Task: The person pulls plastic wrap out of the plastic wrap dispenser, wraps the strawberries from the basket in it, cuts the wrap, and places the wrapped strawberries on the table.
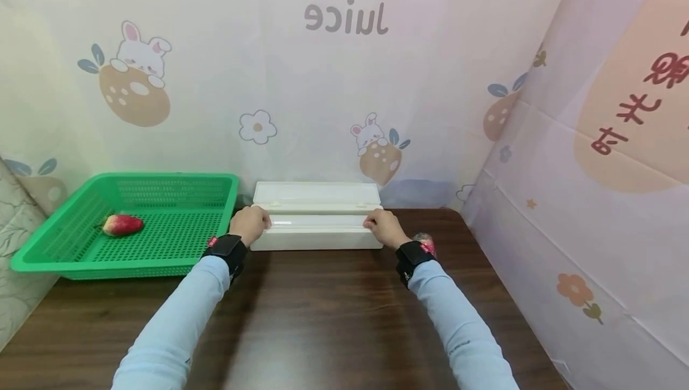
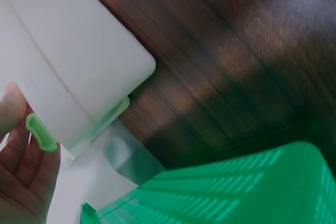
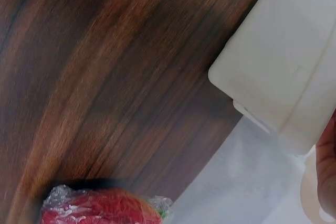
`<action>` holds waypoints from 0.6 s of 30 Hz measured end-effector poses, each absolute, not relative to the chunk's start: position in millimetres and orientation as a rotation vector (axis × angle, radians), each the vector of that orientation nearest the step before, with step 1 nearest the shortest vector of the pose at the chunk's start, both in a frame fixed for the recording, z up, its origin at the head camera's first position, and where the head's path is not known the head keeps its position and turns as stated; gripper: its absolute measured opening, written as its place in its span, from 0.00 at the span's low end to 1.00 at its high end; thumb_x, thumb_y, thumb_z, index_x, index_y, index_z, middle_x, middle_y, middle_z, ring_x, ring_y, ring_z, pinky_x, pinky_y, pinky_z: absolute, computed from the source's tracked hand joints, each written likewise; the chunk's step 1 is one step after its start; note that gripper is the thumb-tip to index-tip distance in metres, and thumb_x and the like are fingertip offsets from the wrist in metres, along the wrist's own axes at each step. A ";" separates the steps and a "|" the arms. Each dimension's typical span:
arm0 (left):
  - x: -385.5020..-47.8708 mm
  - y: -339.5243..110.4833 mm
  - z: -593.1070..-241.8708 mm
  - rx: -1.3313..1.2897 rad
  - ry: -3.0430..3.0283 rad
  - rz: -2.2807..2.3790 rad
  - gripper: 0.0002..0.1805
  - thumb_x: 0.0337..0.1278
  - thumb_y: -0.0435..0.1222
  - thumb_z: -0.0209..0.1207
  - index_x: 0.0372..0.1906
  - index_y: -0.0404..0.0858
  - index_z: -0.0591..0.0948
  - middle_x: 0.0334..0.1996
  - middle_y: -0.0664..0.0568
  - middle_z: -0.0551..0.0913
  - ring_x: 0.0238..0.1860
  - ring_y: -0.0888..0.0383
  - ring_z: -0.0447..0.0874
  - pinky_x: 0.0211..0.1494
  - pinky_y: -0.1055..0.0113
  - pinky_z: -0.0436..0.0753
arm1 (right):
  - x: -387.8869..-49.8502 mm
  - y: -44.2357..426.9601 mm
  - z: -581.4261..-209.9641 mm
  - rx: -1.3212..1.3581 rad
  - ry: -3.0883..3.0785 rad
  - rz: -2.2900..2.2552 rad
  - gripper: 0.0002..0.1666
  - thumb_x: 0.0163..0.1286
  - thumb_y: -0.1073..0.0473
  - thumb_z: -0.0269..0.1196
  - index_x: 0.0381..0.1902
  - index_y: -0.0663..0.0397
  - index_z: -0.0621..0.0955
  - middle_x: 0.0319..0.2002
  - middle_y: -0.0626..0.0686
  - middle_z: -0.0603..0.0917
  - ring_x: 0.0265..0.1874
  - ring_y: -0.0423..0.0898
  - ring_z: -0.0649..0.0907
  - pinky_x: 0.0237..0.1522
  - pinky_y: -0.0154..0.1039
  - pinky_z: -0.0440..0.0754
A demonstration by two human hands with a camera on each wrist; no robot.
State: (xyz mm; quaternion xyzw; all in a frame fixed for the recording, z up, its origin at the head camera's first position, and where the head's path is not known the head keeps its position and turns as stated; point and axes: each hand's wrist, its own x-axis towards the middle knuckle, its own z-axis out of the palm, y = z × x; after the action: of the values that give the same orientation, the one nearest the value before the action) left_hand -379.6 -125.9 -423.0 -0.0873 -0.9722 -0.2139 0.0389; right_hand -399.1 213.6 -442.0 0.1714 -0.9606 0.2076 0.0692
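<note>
A long white cling film dispenser box (image 1: 317,240) stands at the back of the table, its lid (image 1: 316,191) raised behind it. At the box's left end my left hand (image 1: 250,224) has its fingers curled at the glossy clear cling film (image 1: 317,222) stretched over the opening. A small light green piece (image 2: 41,132) shows by those fingers in the left wrist view. My right hand (image 1: 386,228) pinches at the same film at the right end; the right wrist view cuts off most of that hand. The film's edges are hard to make out.
To the left stands a green plastic basket (image 1: 156,270) with a red and pale fruit (image 1: 122,225) in it. A red fruit in clear wrap (image 3: 105,208) lies right of the box, partly behind my right wrist. Printed cloth (image 1: 317,79) hangs behind the table.
</note>
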 end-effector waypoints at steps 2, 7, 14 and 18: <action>-379.7 -126.0 -427.2 -0.265 -2.972 -0.641 0.09 0.58 0.31 0.54 0.28 0.38 0.83 0.24 0.46 0.81 0.23 0.53 0.73 0.26 0.63 0.71 | -398.9 213.0 -443.0 0.528 -2.881 0.626 0.08 0.65 0.60 0.58 0.31 0.56 0.83 0.30 0.53 0.79 0.31 0.47 0.78 0.37 0.44 0.75; -382.7 -125.8 -435.1 -0.310 -2.910 -0.666 0.07 0.60 0.32 0.53 0.33 0.35 0.81 0.30 0.44 0.83 0.29 0.49 0.78 0.32 0.57 0.76 | -401.0 212.5 -442.1 0.509 -2.865 0.637 0.08 0.66 0.61 0.56 0.32 0.58 0.81 0.31 0.54 0.78 0.29 0.47 0.76 0.36 0.44 0.74; -387.8 -128.9 -441.8 -0.409 -2.860 -0.650 0.08 0.62 0.30 0.51 0.39 0.32 0.79 0.35 0.41 0.83 0.33 0.48 0.80 0.38 0.56 0.78 | -403.7 208.4 -439.3 0.573 -2.942 0.560 0.09 0.70 0.61 0.51 0.37 0.58 0.77 0.30 0.53 0.79 0.25 0.43 0.75 0.33 0.40 0.74; -388.9 -128.0 -441.4 -0.443 -2.851 -0.635 0.10 0.59 0.28 0.52 0.44 0.31 0.78 0.37 0.40 0.83 0.36 0.47 0.81 0.40 0.55 0.79 | -403.5 205.6 -436.1 0.597 -2.947 0.477 0.08 0.68 0.63 0.51 0.37 0.59 0.77 0.32 0.54 0.80 0.28 0.45 0.78 0.37 0.42 0.77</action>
State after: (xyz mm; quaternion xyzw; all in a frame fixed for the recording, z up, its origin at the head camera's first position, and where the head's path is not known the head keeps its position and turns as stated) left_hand -388.9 -128.0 -441.4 -0.1492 -0.9608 -0.2141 0.0934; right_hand -403.5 205.6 -436.1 0.1960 -0.9668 0.1566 0.0487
